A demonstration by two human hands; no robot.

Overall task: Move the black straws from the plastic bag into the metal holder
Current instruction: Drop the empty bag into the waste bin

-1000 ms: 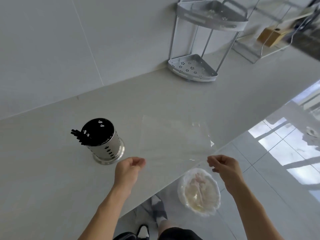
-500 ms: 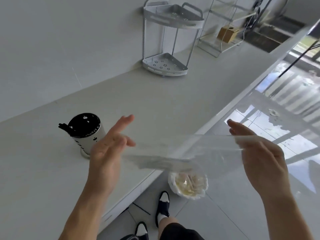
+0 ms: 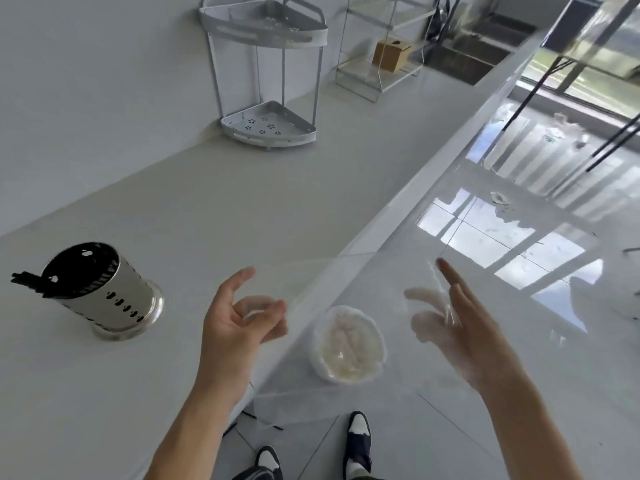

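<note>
Pale grey counter (image 3: 242,209): lies under and beyond the left hand, its edge running away between the two hands.
Glossy floor tiles (image 3: 519,393): below the right hand, mirroring window light.
Plastic bag (image 3: 346,289): clear, stretched in the air between the hands, hanging over the counter edge; no straws show in it.
Corner rack (image 3: 266,74): two-tier, metal, far beyond the left hand against the wall.
Metal holder (image 3: 110,299): on the counter left of the left hand, well apart from it.
Black straws (image 3: 29,280): in the holder, their ends poking out over its left rim.
White bin (image 3: 348,344): on the floor, seen between the hands through the bag.
Left hand (image 3: 239,327): palm up, fingers loosely curled; whether it pinches the bag cannot be told.
Right hand (image 3: 460,323): fingers spread and straight, behind the film.
</note>
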